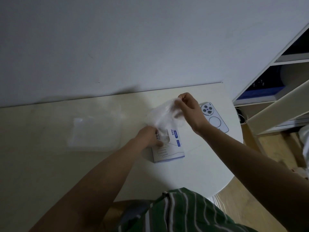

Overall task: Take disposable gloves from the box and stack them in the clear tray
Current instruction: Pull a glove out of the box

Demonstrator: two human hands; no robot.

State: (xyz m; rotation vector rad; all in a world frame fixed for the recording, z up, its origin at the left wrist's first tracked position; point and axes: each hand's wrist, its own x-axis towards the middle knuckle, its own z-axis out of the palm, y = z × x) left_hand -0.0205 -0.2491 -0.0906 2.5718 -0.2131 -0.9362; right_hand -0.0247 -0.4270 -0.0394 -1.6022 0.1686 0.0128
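- Seemingly early: right hand [187,108] pinches a clear glove [163,117] above the box [168,148].
- Left hand [149,137] presses the box down.
- Clear tray [95,129], at nine o'clock from the box; contents unclear.

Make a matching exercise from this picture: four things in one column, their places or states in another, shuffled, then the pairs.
Things:
1. glove
2. glove box
3. phone
4. clear tray

Places or states:
A. lies face down, right of the box
B. pinched by the right hand, stretched in the air
C. steadied by the left hand
D. sits left of the box

Pairs: 1-B, 2-C, 3-A, 4-D
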